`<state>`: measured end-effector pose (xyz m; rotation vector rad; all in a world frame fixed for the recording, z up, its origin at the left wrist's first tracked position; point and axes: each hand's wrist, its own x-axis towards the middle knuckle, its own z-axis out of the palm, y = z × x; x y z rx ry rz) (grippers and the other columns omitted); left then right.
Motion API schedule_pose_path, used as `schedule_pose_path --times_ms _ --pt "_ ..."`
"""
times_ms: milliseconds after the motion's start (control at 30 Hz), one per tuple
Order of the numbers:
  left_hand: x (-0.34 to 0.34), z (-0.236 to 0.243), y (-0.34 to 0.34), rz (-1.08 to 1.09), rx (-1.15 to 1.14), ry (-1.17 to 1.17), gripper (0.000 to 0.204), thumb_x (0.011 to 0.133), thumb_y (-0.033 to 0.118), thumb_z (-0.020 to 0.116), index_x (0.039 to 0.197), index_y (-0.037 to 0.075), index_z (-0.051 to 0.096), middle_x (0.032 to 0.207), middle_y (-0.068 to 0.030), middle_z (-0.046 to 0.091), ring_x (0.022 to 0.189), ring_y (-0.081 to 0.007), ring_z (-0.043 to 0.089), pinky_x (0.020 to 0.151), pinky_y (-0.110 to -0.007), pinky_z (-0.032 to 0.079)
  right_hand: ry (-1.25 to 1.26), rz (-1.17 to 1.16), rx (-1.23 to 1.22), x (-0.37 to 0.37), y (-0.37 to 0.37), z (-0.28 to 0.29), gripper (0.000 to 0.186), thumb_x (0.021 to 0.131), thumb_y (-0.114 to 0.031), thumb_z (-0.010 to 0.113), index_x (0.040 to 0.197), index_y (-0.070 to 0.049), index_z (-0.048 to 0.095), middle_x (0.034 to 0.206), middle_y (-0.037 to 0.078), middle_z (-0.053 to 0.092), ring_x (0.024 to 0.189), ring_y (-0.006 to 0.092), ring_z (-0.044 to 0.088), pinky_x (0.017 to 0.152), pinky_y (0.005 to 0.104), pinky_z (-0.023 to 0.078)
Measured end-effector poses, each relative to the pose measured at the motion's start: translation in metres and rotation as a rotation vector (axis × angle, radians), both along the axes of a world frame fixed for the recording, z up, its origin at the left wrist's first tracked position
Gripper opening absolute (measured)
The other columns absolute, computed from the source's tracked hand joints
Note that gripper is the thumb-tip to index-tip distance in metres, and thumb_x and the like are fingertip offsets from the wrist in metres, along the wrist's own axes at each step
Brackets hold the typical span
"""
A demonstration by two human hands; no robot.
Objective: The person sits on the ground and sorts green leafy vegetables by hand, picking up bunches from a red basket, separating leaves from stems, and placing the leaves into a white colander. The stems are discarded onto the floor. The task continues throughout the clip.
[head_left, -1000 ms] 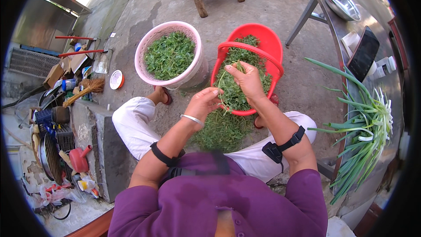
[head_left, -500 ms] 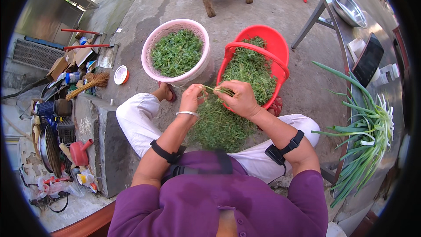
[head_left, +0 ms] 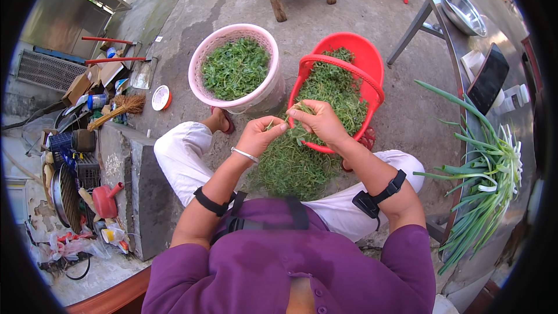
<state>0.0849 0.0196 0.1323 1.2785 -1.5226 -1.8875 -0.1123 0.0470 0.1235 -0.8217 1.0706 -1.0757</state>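
Both hands (head_left: 290, 128) now nearer, pinching green stem (head_left: 285, 119).

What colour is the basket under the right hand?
The basket is red, clearest in the head view.

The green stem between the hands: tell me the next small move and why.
Probably snap or strip the green stem, then drop the picked part into the pink basket. Both the left hand and the right hand pinch it over the loose greens in the lap; the pink basket holds trimmed greens, the red basket more stems.
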Motion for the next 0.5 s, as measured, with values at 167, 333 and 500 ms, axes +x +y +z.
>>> schedule_pose_path --times_ms 167,333,500 --pt "0.019 -0.002 -0.007 0.082 -0.058 -0.043 0.016 0.091 0.023 0.067 0.099 0.008 0.068 0.06 0.0108 0.046 0.05 0.0002 0.036 0.044 -0.02 0.024 -0.381 -0.036 0.189 -0.017 -0.006 0.006 0.03 0.093 -0.025 0.063 0.116 -0.006 0.057 0.071 -0.004 0.057 0.058 0.0006 0.049 0.042 0.0156 0.026" --pt "0.052 0.0 -0.014 -0.422 -0.362 -0.535 0.023 0.086 0.021 0.069 0.1 0.002 0.07 0.072 -0.0045 0.064 0.066 -0.0104 0.055 0.061 -0.028 0.045 -0.558 -0.031 0.157 -0.021 -0.008 0.003 0.026 0.093 -0.015 0.062 0.114 -0.003 0.055 0.091 0.005 0.064 0.068 0.0052 0.055 0.042 0.0148 0.029" --pt "0.031 0.002 -0.009 -0.086 -0.45 -0.278 0.021 0.094 0.023 0.063 0.098 0.004 0.069 0.07 0.006 0.059 0.062 -0.0024 0.044 0.056 -0.021 0.036 -0.553 -0.006 0.161 -0.018 -0.008 0.001 0.023 0.094 -0.013 0.059 0.114 -0.005 0.055 0.11 0.009 0.065 0.09 0.0096 0.062 0.042 0.014 0.031"
